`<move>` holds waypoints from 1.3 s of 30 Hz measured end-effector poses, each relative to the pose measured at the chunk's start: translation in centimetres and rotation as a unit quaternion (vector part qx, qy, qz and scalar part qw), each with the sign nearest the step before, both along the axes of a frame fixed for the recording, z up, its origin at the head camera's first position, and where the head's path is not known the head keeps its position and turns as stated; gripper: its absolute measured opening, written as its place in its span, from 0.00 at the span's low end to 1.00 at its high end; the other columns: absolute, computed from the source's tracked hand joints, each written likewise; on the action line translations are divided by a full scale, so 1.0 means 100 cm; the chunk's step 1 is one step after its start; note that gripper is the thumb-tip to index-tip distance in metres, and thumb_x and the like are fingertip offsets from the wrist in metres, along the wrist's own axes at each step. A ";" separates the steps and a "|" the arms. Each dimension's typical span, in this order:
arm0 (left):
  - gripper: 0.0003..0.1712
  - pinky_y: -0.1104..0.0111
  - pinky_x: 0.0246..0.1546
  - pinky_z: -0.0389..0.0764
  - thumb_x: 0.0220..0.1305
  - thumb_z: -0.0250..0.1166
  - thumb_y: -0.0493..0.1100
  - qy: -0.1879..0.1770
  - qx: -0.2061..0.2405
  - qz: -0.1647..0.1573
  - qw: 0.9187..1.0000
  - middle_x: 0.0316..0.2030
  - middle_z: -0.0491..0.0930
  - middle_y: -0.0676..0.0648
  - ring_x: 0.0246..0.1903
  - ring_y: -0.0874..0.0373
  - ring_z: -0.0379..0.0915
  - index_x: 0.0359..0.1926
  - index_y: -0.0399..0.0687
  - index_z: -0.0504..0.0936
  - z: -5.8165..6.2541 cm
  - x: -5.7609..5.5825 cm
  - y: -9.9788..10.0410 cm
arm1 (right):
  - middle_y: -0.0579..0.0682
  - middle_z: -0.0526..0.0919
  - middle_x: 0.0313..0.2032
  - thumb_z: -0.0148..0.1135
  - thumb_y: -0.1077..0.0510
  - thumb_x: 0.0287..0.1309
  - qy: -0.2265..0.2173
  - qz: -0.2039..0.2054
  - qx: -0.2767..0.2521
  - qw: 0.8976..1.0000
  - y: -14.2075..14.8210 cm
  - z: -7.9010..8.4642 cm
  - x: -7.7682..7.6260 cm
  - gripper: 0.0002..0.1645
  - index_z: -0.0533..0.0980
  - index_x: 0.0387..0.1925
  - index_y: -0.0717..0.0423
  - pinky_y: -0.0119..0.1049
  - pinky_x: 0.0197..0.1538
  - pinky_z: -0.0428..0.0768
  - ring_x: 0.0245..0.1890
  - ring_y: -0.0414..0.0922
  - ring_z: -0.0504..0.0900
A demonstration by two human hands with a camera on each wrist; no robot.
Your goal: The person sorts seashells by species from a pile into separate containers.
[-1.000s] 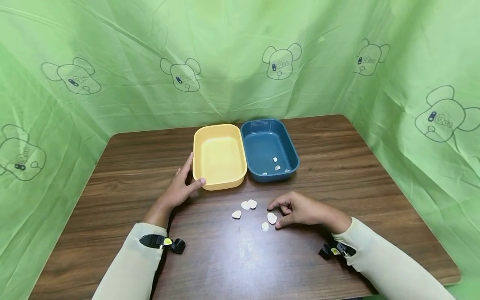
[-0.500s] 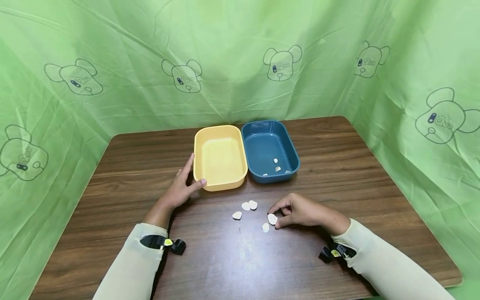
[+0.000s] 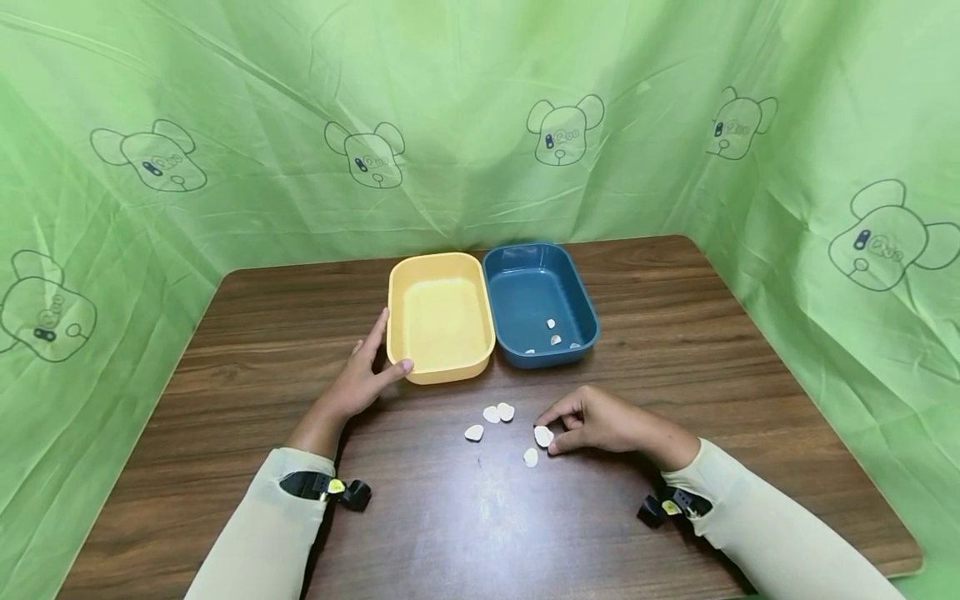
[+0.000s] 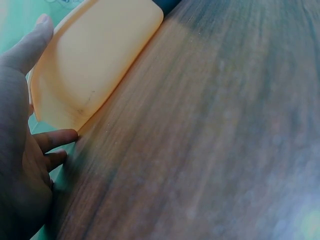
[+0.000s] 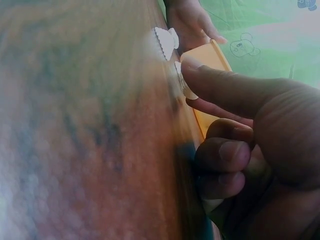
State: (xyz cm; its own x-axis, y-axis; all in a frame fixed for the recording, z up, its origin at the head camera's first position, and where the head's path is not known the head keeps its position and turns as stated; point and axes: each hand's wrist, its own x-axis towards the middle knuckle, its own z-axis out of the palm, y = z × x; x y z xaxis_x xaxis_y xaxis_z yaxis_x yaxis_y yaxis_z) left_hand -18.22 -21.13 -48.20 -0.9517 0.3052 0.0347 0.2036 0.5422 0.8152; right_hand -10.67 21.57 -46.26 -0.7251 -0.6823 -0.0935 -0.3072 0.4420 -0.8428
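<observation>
My right hand [image 3: 600,421] pinches a white seashell [image 3: 543,437] by its edge, thumb on the near side and index finger on the far side; in the right wrist view the thumb partly covers this seashell [image 5: 184,82]. Its other fingers are curled. Another seashell [image 3: 531,457] lies just in front of it, and further left are a single seashell [image 3: 474,433] and a touching pair [image 3: 498,413]. My left hand [image 3: 358,382] rests at the near left corner of a yellow tray [image 4: 95,60], fingers spread along its side and thumb at the rim.
Right of the yellow tray, side against side, stands a blue tray [image 3: 534,292] with several small shells [image 3: 556,340] near its front end. Both sit on a wooden table [image 3: 675,333]. Green cloth [image 3: 450,167] hangs behind and at both sides.
The right thumb and index finger have closed onto the seashell, which has shifted barely. My left hand keeps its place at the yellow tray.
</observation>
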 end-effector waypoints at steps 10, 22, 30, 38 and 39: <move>0.60 0.34 0.86 0.30 0.74 0.68 0.59 0.004 -0.002 -0.003 1.000 0.89 0.46 0.45 0.88 0.34 0.38 0.90 0.69 0.36 0.000 0.000 0.000 | 0.37 0.65 0.19 0.81 0.59 0.61 0.008 -0.021 -0.023 0.999 0.001 -0.002 0.000 0.18 0.91 0.52 0.57 0.24 0.25 0.64 0.21 0.27 0.65; 0.61 0.35 0.86 0.29 0.74 0.69 0.59 0.002 -0.001 -0.002 1.000 0.89 0.46 0.45 0.88 0.34 0.37 0.90 0.69 0.36 -0.001 -0.001 -0.001 | 0.36 0.60 0.18 0.82 0.62 0.59 0.003 -0.091 -0.084 0.992 -0.003 -0.003 0.002 0.17 0.91 0.50 0.60 0.24 0.23 0.60 0.20 0.28 0.60; 0.60 0.31 0.85 0.35 0.74 0.70 0.57 0.007 0.014 -0.002 1.000 0.89 0.48 0.46 0.87 0.33 0.40 0.91 0.68 0.37 0.000 -0.001 0.000 | 0.37 0.60 0.18 0.80 0.66 0.60 0.041 -0.139 -0.126 0.981 -0.004 0.001 0.002 0.15 0.91 0.50 0.61 0.25 0.21 0.58 0.19 0.29 0.60; 0.60 0.32 0.85 0.35 0.74 0.69 0.56 0.012 0.005 -0.003 1.000 0.89 0.49 0.48 0.88 0.34 0.40 0.90 0.70 0.37 -0.002 -0.001 -0.001 | 0.38 0.61 0.18 0.79 0.65 0.61 0.049 -0.182 -0.130 0.973 -0.006 0.004 0.003 0.16 0.91 0.50 0.59 0.27 0.22 0.61 0.19 0.30 0.60; 0.60 0.32 0.85 0.34 0.74 0.69 0.56 0.012 0.008 -0.003 1.000 0.89 0.49 0.48 0.88 0.35 0.40 0.90 0.70 0.37 -0.002 -0.001 -0.001 | 0.38 0.61 0.18 0.79 0.65 0.61 0.051 -0.186 -0.129 0.973 -0.007 0.005 0.004 0.16 0.91 0.50 0.58 0.28 0.22 0.61 0.19 0.30 0.60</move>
State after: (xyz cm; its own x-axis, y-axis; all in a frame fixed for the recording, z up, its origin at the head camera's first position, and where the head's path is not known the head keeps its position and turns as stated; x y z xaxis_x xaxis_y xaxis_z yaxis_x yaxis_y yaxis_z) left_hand -18.36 -21.26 -48.35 -0.9484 0.3108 0.0629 0.2272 0.5279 0.8183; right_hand -10.30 20.91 -45.75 -0.9227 -0.3627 0.1309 -0.2540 0.3163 -0.9140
